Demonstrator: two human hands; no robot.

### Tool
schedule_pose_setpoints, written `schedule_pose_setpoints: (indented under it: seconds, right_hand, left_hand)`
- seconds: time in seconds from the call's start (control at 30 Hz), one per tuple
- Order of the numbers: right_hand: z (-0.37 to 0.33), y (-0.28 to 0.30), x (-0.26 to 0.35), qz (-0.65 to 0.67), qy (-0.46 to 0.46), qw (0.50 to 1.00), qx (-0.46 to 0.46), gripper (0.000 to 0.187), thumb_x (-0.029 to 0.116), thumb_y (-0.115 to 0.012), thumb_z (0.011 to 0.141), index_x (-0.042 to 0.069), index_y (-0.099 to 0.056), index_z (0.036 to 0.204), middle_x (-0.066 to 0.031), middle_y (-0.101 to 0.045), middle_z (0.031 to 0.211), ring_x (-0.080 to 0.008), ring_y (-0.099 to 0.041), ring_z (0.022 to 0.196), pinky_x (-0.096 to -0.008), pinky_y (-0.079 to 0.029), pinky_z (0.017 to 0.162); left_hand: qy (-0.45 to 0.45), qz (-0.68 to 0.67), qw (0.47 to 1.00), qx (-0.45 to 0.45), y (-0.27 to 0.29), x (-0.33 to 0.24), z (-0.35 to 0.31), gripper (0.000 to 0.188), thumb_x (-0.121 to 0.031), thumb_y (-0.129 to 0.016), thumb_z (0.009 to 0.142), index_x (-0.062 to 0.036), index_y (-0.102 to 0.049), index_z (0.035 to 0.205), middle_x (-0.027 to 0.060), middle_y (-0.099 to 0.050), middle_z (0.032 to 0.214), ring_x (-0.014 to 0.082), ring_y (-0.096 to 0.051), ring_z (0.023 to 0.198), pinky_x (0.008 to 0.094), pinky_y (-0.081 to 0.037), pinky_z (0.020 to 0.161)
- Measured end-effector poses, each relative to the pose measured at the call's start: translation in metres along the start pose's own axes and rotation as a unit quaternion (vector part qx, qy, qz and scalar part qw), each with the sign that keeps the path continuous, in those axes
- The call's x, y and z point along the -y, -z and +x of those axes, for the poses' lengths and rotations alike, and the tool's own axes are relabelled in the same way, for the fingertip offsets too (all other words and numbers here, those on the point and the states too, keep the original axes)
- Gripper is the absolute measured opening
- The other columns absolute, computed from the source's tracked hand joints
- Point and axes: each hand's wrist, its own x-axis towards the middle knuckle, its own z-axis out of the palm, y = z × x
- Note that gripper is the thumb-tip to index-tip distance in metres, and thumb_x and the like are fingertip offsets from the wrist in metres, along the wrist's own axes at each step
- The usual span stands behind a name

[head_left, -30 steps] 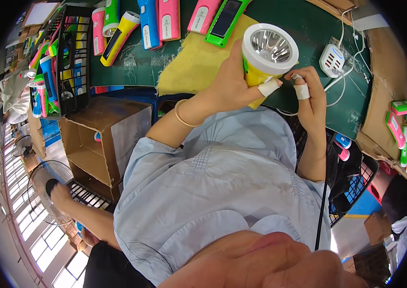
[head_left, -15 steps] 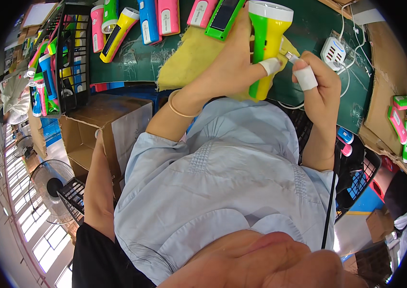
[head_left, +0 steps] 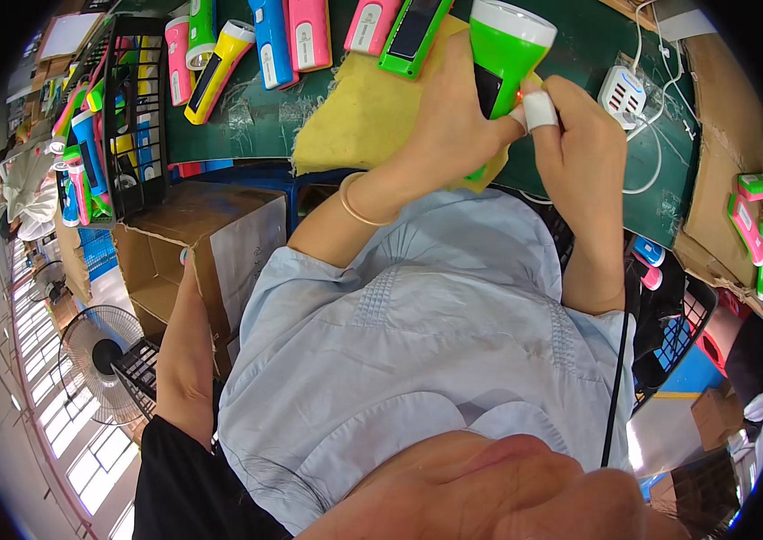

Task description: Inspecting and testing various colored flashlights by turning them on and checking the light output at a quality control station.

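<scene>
Two bare hands hold a green flashlight with a wide white head (head_left: 509, 54) at the near side of a dark green table (head_left: 260, 135), above a ragged yellow cloth (head_left: 341, 121). The left hand (head_left: 453, 121) is wrapped around its body. The right hand (head_left: 579, 135), white tape on a finger, has its fingertips bunched against the flashlight's side, beside a small red glow; whether they pinch anything cannot be told.

At upper left, a black plastic lattice crate (head_left: 139, 184) holds many flashlights in blue, pink, green and yellow, some showing through its slots. Below it stands a brown cardboard box (head_left: 210, 211), its open side facing left; another person's bare forearm (head_left: 185, 373) reaches to its edge, and the contents are unclear. At right, pink, green and yellow flashlights (head_left: 753, 229) lie beyond a brown cardboard wall (head_left: 710, 171); what holds them cannot be told. A black mesh basket (head_left: 692, 335) sits lower right, its contents indistinct.
</scene>
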Motion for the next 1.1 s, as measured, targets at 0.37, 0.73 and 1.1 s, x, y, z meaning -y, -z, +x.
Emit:
schedule_pose_setpoints:
  seconds: [0.37,0.73,1.1]
  right_hand:
    - [-0.006,0.028,0.001,0.082,-0.185,0.979,-0.018,0.038,-0.004,-0.04,0.085,0.005,-0.053,0.12,-0.0103,-0.062,0.078,-0.0121,-0.054,0.06,-0.0224,-0.042,0.056]
    - [0.009,-0.024,-0.022,0.465,-0.116,0.868,0.134,0.039,0.023,-0.062,0.084,-0.002,-0.056,0.113,-0.0067,-0.061,0.098,-0.0098,-0.052,0.087,-0.0241,-0.042,0.078]
    - [0.004,-0.041,-0.034,0.51,-0.216,0.787,0.271,0.054,0.048,-0.051,0.087,-0.002,-0.055,0.107,-0.0095,-0.06,0.1,-0.0161,-0.055,0.093,-0.0285,-0.044,0.08]
  left_hand:
    - [0.276,-0.41,0.869,-0.04,0.021,-0.006,0.031,0.032,-0.02,-0.058,0.085,-0.0048,-0.044,0.109,0.0074,-0.054,0.087,0.0129,-0.054,0.077,0.0271,-0.046,0.067]
    - [0.182,-0.431,0.876,-0.118,-0.002,0.01,0.051,0.065,-0.059,-0.025,0.089,-0.0017,-0.056,0.088,0.011,-0.061,0.068,0.0189,-0.059,0.055,0.0284,-0.048,0.049]
    - [0.294,-0.533,0.791,-0.059,0.009,0.005,0.065,0.067,-0.065,-0.026,0.086,-0.0049,-0.057,0.089,0.0117,-0.061,0.066,0.0202,-0.057,0.051,0.0291,-0.046,0.046]
